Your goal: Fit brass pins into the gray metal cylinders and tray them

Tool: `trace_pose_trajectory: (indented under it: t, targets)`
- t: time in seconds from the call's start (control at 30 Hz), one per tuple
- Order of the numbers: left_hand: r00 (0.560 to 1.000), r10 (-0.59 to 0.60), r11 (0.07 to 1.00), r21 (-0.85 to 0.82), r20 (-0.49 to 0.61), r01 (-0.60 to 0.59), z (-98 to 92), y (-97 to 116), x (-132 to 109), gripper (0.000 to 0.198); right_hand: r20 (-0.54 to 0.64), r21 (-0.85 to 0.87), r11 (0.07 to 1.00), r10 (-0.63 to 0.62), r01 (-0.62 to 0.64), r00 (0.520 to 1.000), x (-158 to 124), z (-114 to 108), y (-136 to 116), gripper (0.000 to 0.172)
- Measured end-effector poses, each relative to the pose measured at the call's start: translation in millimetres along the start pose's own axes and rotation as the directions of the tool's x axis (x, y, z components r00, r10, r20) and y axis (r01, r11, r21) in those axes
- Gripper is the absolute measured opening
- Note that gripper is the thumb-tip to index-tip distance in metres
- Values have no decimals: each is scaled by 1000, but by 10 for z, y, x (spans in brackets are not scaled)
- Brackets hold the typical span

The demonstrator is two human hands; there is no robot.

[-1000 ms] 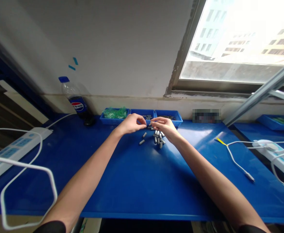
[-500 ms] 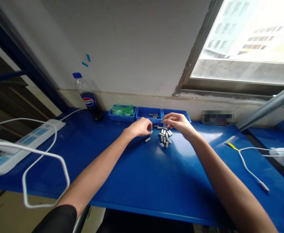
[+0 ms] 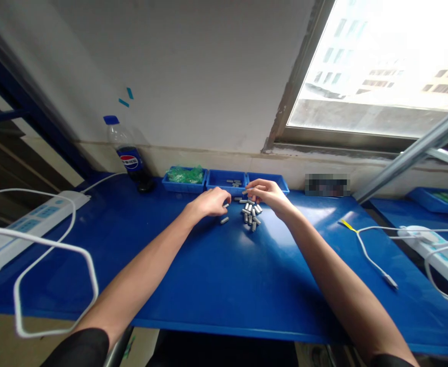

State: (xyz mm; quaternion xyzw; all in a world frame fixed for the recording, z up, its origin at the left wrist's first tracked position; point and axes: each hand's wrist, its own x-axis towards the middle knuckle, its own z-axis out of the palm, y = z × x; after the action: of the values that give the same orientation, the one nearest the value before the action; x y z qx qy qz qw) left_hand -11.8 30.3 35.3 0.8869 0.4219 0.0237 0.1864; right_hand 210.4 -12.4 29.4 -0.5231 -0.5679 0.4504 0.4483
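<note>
Both my arms reach across the blue table (image 3: pixel 224 275) to its far side. My left hand (image 3: pixel 209 202) rests low on the table with its fingers curled, the tips beside a single grey cylinder (image 3: pixel 224 220). My right hand (image 3: pixel 265 194) hovers just above a small pile of grey cylinders (image 3: pixel 250 213), fingers pinched together; what they grip is too small to name. Three blue trays stand along the wall behind the hands: one with green parts (image 3: pixel 184 179), a middle tray (image 3: pixel 228 181) holding a few grey cylinders, and a right tray (image 3: pixel 281 181).
A cola bottle (image 3: pixel 126 155) stands at the back left. A white power strip (image 3: pixel 25 224) with a looping cable lies at the left edge. At the right are a white cable (image 3: pixel 372 260), another power strip (image 3: pixel 438 244) and a further blue tray (image 3: pixel 438 199).
My left hand has dropped from mid-air, where it met the right, down to the table beside the single cylinder. My right hand stays over the pile. The camera view has swung slightly.
</note>
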Motion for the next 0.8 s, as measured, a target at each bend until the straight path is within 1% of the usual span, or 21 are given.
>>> trace_pose_trajectory:
  t: [0.17, 0.27, 0.37, 0.43, 0.5, 0.6, 0.63, 0.67, 0.8]
  targets:
    - [998, 62, 986, -153, 20, -59, -150, -129, -25, 34, -11, 56, 998, 6, -5, 1000, 31, -15, 53, 24]
    - [998, 65, 968, -244, 1, -63, -221, -205, -41, 34, 7, 22, 999, 26, -26, 1000, 36, -56, 72, 22]
    - [998, 67, 960, -272, 2, -63, -243, -256, -43, 32, 71, -47, 997, 59, -56, 996, 35, -94, 86, 21]
    - [997, 75, 963, -262, 21, -67, -237, -266, -42, 31, 85, -66, 997, 53, -47, 995, 29, -90, 82, 21]
    - [996, 82, 966, -250, 44, -69, -225, -260, -39, 32, 47, -37, 999, 18, -16, 999, 20, -57, 60, 28]
    - [994, 101, 962, -261, 49, -84, -209, -246, -29, 35, -15, 38, 999, -20, 20, 1000, 5, 17, 9, 49]
    - [993, 110, 955, -280, 35, -96, -205, -245, -24, 35, -22, 53, 998, -25, 26, 999, 1, 37, -4, 54]
    - [993, 120, 945, -307, 12, -110, -200, -246, -18, 35, -26, 58, 998, -29, 31, 999, -1, 51, -12, 55]
    - [983, 126, 887, -428, -135, -173, -180, -247, 13, 33, -7, 20, 1000, -2, 2, 1000, -3, 60, 17, 37]
